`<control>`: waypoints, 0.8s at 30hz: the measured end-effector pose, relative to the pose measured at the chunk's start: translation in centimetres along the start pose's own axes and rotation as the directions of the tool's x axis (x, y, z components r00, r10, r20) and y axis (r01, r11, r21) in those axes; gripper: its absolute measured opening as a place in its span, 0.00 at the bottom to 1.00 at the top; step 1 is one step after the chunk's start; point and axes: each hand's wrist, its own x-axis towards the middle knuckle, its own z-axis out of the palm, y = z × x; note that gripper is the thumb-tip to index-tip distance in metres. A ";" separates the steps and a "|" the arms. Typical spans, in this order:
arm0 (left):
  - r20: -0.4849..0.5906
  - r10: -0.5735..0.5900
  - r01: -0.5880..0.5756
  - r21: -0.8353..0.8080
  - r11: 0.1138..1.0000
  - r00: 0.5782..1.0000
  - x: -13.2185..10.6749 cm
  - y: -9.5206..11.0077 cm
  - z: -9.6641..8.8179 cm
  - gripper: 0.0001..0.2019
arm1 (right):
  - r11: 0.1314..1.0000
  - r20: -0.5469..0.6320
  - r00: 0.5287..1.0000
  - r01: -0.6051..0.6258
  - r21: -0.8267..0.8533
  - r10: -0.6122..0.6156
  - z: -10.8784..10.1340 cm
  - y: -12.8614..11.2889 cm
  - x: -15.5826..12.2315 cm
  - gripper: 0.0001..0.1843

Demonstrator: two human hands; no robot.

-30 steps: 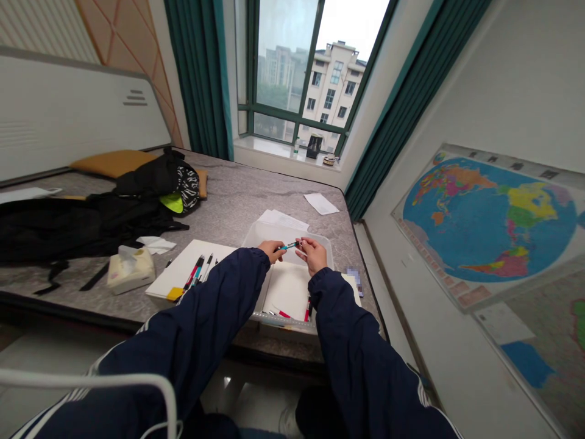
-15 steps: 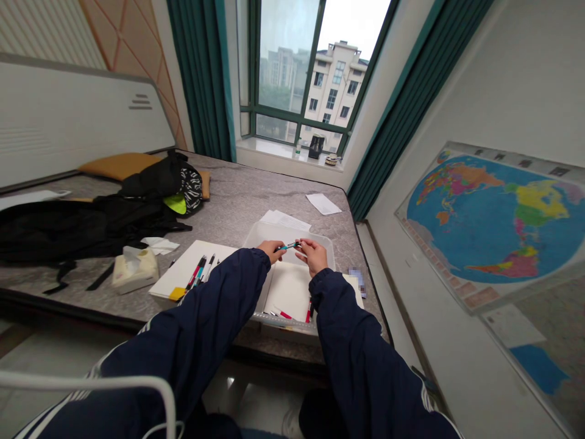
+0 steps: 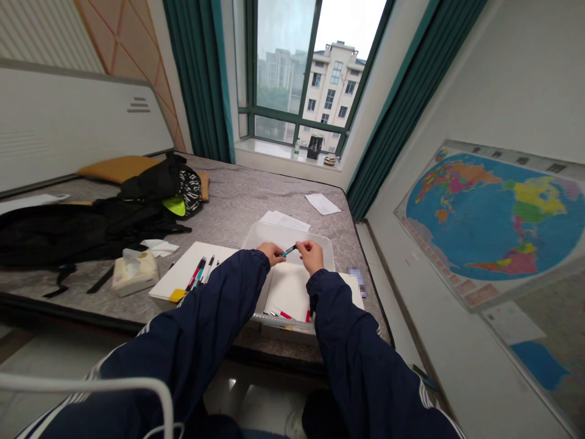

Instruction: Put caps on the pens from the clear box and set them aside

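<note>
A teal and dark pen point(image 3: 289, 250) is held at a tilt over the clear plastic bin point(image 3: 329, 247). My left hand point(image 3: 271, 252) pinches its lower, teal end. At its dark upper end, the fingers of my right hand point(image 3: 311, 256) are closed. Below them in the bin lies a white board or block point(image 3: 287, 286), with red and dark pens point(image 3: 286, 315) near the front wall. Left of the bin, several pens point(image 3: 201, 272) and a yellow item point(image 3: 177, 296) rest on a white box-like stack point(image 3: 176, 274).
A tissue pack point(image 3: 135, 273) and a black backpack point(image 3: 91, 225) lie on the mattress point(image 3: 237, 183) to the left. White papers point(image 3: 322, 203) are behind the bin. A wall with a world map point(image 3: 493, 207) stands at right. A white tube point(image 3: 91, 384) crosses the lower left.
The pen has turned to a steeper tilt, with its right end higher. My right hand has shifted slightly and its fingers have changed their hold on the dark end.
</note>
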 end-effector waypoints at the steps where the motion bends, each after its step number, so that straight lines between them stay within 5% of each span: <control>1: -0.010 -0.012 0.012 0.007 1.000 1.000 0.1 0.0 -0.1 0.14 | 0.997 -0.007 1.000 0.025 -0.074 -0.025 -0.1 -0.2 -0.2 0.16; 7: -0.006 -0.033 0.033 0.089 0.996 0.999 0.6 0.1 -0.2 0.12 | 0.886 0.158 0.986 0.122 -0.447 -0.055 -0.2 -1.1 -1.1 0.20; 16: 0.079 0.011 -0.006 -0.071 0.997 0.997 0.2 0.6 0.5 0.10 | 0.932 0.162 0.987 0.040 -0.360 0.020 -0.5 -1.1 -1.2 0.34; 20: 0.034 -0.030 0.031 -0.031 0.999 0.999 0.1 0.9 0.2 0.09 | 0.963 0.166 0.984 -0.011 -0.269 0.058 -0.3 -0.9 -1.2 0.28; 24: -0.015 -0.041 0.041 0.005 0.999 0.999 0.0 1.0 0.0 0.09 | 0.916 0.173 0.984 0.097 -0.390 -0.030 -0.1 -0.6 -0.9 0.21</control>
